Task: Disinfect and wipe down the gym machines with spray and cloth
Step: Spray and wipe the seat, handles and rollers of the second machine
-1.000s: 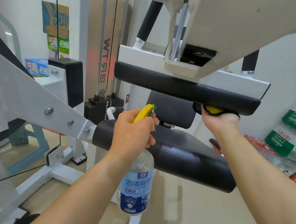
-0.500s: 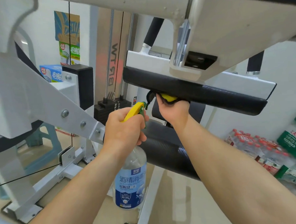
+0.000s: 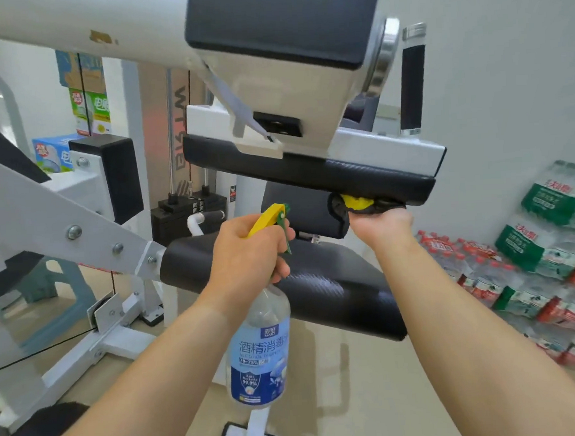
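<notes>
A person's left hand (image 3: 248, 253) grips a spray bottle (image 3: 259, 349) by its neck, in front of the gym machine's lower black pad (image 3: 333, 288). The right hand (image 3: 381, 228) holds a bunched cloth (image 3: 357, 203) against the upper pad (image 3: 310, 176) from underneath.

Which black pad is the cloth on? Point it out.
The upper pad, under the white frame: the right hand presses the cloth against its underside; the lower pad has none.
</notes>
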Demonstrator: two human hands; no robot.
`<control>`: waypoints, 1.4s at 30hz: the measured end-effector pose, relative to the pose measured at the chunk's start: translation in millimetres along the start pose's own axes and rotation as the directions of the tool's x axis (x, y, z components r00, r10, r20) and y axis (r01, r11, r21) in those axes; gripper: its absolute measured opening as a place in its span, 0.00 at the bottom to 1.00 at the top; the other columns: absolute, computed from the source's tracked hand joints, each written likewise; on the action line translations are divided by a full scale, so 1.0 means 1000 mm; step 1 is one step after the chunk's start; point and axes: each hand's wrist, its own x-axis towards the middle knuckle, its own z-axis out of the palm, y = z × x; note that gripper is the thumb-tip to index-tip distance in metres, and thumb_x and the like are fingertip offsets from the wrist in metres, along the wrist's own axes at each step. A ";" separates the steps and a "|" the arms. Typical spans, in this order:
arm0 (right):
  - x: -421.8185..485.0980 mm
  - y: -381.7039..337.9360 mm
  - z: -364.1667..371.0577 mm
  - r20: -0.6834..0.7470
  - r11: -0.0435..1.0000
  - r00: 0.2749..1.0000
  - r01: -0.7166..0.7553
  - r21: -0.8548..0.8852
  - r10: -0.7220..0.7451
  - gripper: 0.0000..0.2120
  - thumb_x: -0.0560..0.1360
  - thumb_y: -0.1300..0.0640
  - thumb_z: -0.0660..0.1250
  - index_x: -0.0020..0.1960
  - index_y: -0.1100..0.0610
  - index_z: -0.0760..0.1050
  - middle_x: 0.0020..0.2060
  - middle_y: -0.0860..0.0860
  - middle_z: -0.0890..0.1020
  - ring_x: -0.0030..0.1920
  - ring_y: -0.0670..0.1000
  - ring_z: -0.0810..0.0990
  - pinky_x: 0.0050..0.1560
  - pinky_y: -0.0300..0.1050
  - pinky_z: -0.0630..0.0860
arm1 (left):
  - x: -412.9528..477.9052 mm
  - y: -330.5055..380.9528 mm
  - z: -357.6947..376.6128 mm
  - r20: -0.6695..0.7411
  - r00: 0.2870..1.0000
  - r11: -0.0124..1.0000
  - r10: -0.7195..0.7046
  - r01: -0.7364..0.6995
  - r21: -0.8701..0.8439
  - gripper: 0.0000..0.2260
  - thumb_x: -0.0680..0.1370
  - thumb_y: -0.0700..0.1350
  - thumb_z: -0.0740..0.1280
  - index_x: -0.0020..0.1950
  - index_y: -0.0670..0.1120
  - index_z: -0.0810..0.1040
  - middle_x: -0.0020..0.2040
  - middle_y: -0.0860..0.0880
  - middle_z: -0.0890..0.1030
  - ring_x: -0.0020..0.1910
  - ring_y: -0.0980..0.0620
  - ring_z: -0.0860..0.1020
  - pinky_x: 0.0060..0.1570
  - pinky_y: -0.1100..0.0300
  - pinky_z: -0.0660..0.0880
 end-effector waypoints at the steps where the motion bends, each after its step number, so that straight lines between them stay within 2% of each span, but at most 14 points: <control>1: 0.000 -0.011 -0.003 -0.021 1.000 1.000 0.018 0.016 -0.018 0.19 0.82 0.52 0.52 0.65 0.57 0.77 0.59 0.60 0.82 0.56 0.64 0.81 0.55 0.61 0.79 | 0.000 0.002 0.007 0.005 1.000 1.000 -0.008 0.008 0.002 0.11 0.75 0.33 0.62 0.49 0.40 0.84 0.41 0.49 0.85 0.25 0.53 0.75 0.26 0.62 0.72; 5: 0.003 -0.040 -0.014 -0.034 0.999 0.998 0.047 0.005 -0.047 0.18 0.80 0.56 0.54 0.63 0.59 0.76 0.52 0.61 0.84 0.54 0.65 0.82 0.47 0.60 0.81 | 0.000 0.004 0.032 0.031 0.999 0.999 -0.030 0.029 0.020 0.12 0.74 0.32 0.62 0.49 0.40 0.84 0.47 0.47 0.87 0.25 0.51 0.75 0.26 0.60 0.72; 7: 0.003 -0.052 -0.020 -0.029 0.999 0.999 0.042 0.001 -0.042 0.13 0.77 0.60 0.54 0.53 0.60 0.77 0.46 0.59 0.84 0.48 0.61 0.83 0.42 0.58 0.81 | -0.002 0.001 0.045 0.059 0.998 0.998 -0.034 0.031 0.054 0.12 0.74 0.33 0.62 0.49 0.41 0.84 0.47 0.46 0.87 0.26 0.50 0.75 0.28 0.59 0.72; 11: 0.001 -0.075 -0.036 0.023 0.998 0.998 0.052 0.040 -0.053 0.08 0.67 0.64 0.56 0.31 0.55 0.68 0.30 0.52 0.72 0.29 0.53 0.74 0.37 0.41 0.76 | -0.005 -0.006 0.073 0.085 0.995 0.995 -0.058 0.051 0.083 0.12 0.73 0.33 0.62 0.47 0.42 0.84 0.49 0.43 0.87 0.25 0.50 0.75 0.28 0.60 0.71; 16: -0.009 -0.095 -0.058 0.027 0.997 0.999 -0.029 -0.065 0.031 0.19 0.78 0.55 0.55 0.32 0.55 0.75 0.31 0.52 0.79 0.32 0.54 0.81 0.40 0.44 0.79 | -0.003 -0.011 0.100 0.098 0.990 0.992 -0.101 0.092 0.091 0.12 0.74 0.32 0.61 0.49 0.38 0.83 0.49 0.44 0.87 0.23 0.50 0.73 0.26 0.62 0.70; 20: -0.003 -0.093 -0.075 0.228 0.982 0.957 -0.187 0.023 0.177 0.15 0.75 0.55 0.50 0.30 0.49 0.55 0.29 0.49 0.63 0.28 0.52 0.65 0.33 0.41 0.68 | 0.002 -0.011 0.120 0.117 0.986 0.989 -0.118 0.106 0.101 0.12 0.74 0.31 0.61 0.51 0.36 0.82 0.50 0.43 0.87 0.23 0.50 0.72 0.26 0.62 0.69; 22: 0.000 -0.090 -0.079 0.196 0.979 0.959 -0.201 -0.036 0.204 0.14 0.77 0.53 0.50 0.33 0.48 0.52 0.30 0.49 0.62 0.28 0.52 0.65 0.34 0.42 0.69 | 0.004 -0.011 0.130 0.130 0.983 0.987 -0.126 0.111 0.115 0.13 0.74 0.31 0.61 0.52 0.38 0.83 0.49 0.44 0.88 0.23 0.51 0.73 0.26 0.62 0.70; 27: -0.008 -0.090 -0.077 -0.022 0.959 0.962 -0.274 -0.066 0.273 0.24 0.81 0.45 0.50 0.30 0.52 0.69 0.30 0.52 0.75 0.29 0.54 0.77 0.32 0.45 0.77 | 0.010 -0.001 0.157 0.151 0.961 0.971 -0.233 0.220 0.093 0.15 0.73 0.29 0.60 0.52 0.40 0.82 0.51 0.42 0.87 0.28 0.50 0.76 0.28 0.61 0.71; 31: -0.029 -0.101 -0.071 -0.252 0.920 0.920 -0.349 -0.179 0.300 0.26 0.78 0.36 0.55 0.41 0.53 0.82 0.47 0.55 0.83 0.45 0.59 0.84 0.55 0.56 0.79 | -0.001 0.017 0.176 0.135 0.946 0.947 -0.296 0.273 0.167 0.13 0.70 0.32 0.61 0.49 0.41 0.80 0.52 0.40 0.86 0.30 0.47 0.78 0.30 0.59 0.73; 32: -0.036 -0.106 -0.072 -0.272 0.912 0.908 -0.372 -0.171 0.319 0.22 0.77 0.38 0.58 0.41 0.52 0.80 0.48 0.54 0.82 0.45 0.58 0.82 0.56 0.54 0.78 | -0.007 0.024 0.180 0.125 0.946 0.942 -0.299 0.272 0.196 0.13 0.68 0.34 0.61 0.49 0.40 0.80 0.51 0.40 0.85 0.28 0.47 0.78 0.29 0.59 0.73; 34: -0.052 -0.117 -0.070 -0.263 0.893 0.887 -0.425 -0.144 0.380 0.10 0.72 0.46 0.61 0.36 0.50 0.70 0.41 0.51 0.75 0.39 0.56 0.77 0.47 0.47 0.76 | -0.018 0.038 0.185 0.087 0.948 0.934 -0.306 0.281 0.221 0.16 0.65 0.36 0.61 0.49 0.40 0.80 0.50 0.40 0.85 0.26 0.46 0.77 0.27 0.59 0.71; 38: -0.093 -0.134 -0.065 -0.159 0.795 0.841 -0.540 -0.277 0.517 0.13 0.68 0.57 0.55 0.31 0.53 0.50 0.29 0.50 0.59 0.29 0.54 0.60 0.33 0.47 0.59 | -0.049 0.068 0.179 -0.047 0.908 0.897 -0.416 0.418 0.141 0.17 0.62 0.35 0.60 0.48 0.42 0.78 0.47 0.41 0.83 0.25 0.47 0.73 0.25 0.60 0.67; 40: -0.116 -0.138 -0.066 -0.254 0.711 0.813 -0.581 -0.397 0.524 0.13 0.69 0.58 0.54 0.33 0.54 0.49 0.29 0.53 0.58 0.31 0.56 0.61 0.34 0.48 0.62 | -0.069 0.082 0.172 -0.115 0.873 0.860 -0.474 0.487 0.150 0.17 0.65 0.35 0.60 0.51 0.41 0.78 0.49 0.38 0.82 0.25 0.49 0.73 0.26 0.60 0.68; 42: -0.147 -0.139 -0.067 -0.372 0.646 0.727 -0.685 -0.337 0.577 0.12 0.72 0.57 0.55 0.35 0.54 0.53 0.30 0.55 0.61 0.34 0.57 0.63 0.36 0.48 0.66 | -0.094 0.093 0.163 -0.171 0.828 0.801 -0.534 0.560 0.210 0.15 0.71 0.32 0.60 0.54 0.38 0.79 0.54 0.36 0.82 0.26 0.52 0.74 0.29 0.59 0.71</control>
